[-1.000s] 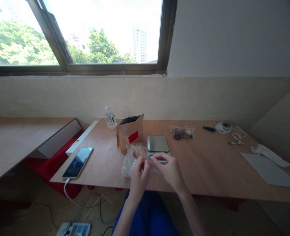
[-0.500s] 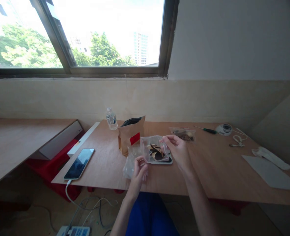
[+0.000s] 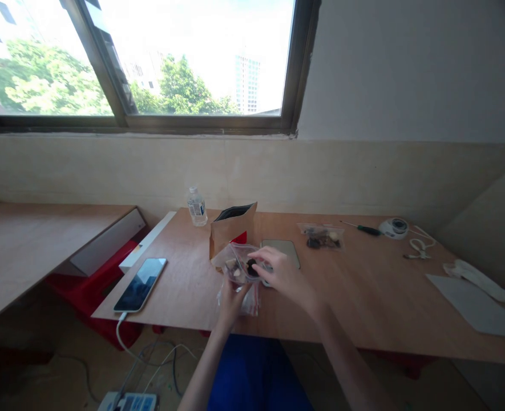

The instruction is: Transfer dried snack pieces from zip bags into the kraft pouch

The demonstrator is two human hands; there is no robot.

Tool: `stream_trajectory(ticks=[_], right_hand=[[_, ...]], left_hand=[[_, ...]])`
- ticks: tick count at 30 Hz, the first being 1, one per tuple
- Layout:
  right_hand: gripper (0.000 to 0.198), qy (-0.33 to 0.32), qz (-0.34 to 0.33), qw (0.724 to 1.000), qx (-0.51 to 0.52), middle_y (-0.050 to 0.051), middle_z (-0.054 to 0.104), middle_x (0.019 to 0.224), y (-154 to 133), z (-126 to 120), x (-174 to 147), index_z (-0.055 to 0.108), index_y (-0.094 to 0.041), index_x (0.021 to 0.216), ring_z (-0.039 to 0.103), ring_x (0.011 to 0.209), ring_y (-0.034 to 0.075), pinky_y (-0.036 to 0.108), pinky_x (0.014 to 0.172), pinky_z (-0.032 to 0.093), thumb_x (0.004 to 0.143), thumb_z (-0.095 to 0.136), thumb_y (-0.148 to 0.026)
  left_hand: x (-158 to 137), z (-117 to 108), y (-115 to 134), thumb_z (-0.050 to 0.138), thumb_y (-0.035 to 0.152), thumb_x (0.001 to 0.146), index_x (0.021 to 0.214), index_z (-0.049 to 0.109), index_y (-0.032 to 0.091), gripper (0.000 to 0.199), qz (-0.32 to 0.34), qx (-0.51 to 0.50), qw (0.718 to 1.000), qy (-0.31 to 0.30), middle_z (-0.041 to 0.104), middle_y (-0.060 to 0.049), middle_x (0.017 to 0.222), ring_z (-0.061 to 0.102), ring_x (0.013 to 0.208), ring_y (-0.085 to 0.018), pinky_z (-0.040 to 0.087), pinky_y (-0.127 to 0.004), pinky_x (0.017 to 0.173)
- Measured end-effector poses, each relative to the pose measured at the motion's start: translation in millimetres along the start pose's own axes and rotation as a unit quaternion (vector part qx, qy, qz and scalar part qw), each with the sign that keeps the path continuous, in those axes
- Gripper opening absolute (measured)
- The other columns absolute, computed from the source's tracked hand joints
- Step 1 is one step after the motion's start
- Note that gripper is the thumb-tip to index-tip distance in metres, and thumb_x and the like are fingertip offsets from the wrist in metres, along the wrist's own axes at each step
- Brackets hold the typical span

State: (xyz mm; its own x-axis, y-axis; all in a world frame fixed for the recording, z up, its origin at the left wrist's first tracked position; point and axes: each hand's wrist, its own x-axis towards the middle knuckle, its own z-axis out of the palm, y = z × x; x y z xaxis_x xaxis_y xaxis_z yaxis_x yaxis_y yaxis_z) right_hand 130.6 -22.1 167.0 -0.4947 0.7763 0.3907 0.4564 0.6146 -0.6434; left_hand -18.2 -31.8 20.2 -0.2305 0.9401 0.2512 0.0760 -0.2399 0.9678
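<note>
My left hand is closed round the lower part of a clear zip bag, which is tilted up and holds pale and dark dried pieces. My right hand reaches to the bag's right side, thumb and fingers curled about a dark dried piece. Whether that piece is fully out of the bag cannot be made out. Partly behind my right hand lies a flat, pale-topped device like a small scale. Below the left hand, more empty clear bags with a red stripe rest on the table.
A brown paper bag stands open behind my hands, with a water bottle to its left. A phone on a cable lies left. Rightward are another filled zip bag, a screwdriver, a white camera and a grey sheet.
The filled bag has left its place over the scale and moved left, now tilted in my left hand. My right hand has shifted left to the bag, uncovering the scale's top.
</note>
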Motion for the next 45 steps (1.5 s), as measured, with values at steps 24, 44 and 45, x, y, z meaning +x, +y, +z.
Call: stream_trajectory(ticks=[24,44,45], right_hand=[[0.024,-0.063,0.031,0.997,0.028,0.004,0.064,0.091,57,56,18,0.061,-0.018,0.092,0.059,0.083,0.019,0.028,0.075,0.043,0.07,0.068,-0.022],[0.017,0.006,0.111,0.971,0.211,0.003,0.069,0.078,51,42,32,0.069,-0.015,0.081,0.062,0.069,0.014,0.025,0.064,0.048,0.073,0.057,-0.024],[0.017,0.019,0.115,0.971,0.207,0.004,0.07,0.079,51,41,33,0.069,-0.015,0.081,0.063,0.069,0.015,0.025,0.065,0.048,0.073,0.057,-0.025]], left_hand=[[-3,8,-31,0.05,0.022,0.081,0.133,0.031,0.018,0.056,0.002,0.057,0.998,-0.015,0.057,-0.013,0.12,0.053,0.113,-0.026,0.04,-0.043,0.095],[0,7,-36,0.05,0.023,0.081,0.111,0.053,0.019,0.031,-0.001,0.046,0.999,0.013,0.064,-0.008,0.106,0.058,0.1,-0.022,0.042,-0.039,0.091],[0,7,-35,0.05,0.024,0.081,0.111,0.053,0.019,0.031,-0.003,0.04,0.999,0.014,0.064,-0.007,0.105,0.059,0.1,-0.021,0.042,-0.039,0.091]])
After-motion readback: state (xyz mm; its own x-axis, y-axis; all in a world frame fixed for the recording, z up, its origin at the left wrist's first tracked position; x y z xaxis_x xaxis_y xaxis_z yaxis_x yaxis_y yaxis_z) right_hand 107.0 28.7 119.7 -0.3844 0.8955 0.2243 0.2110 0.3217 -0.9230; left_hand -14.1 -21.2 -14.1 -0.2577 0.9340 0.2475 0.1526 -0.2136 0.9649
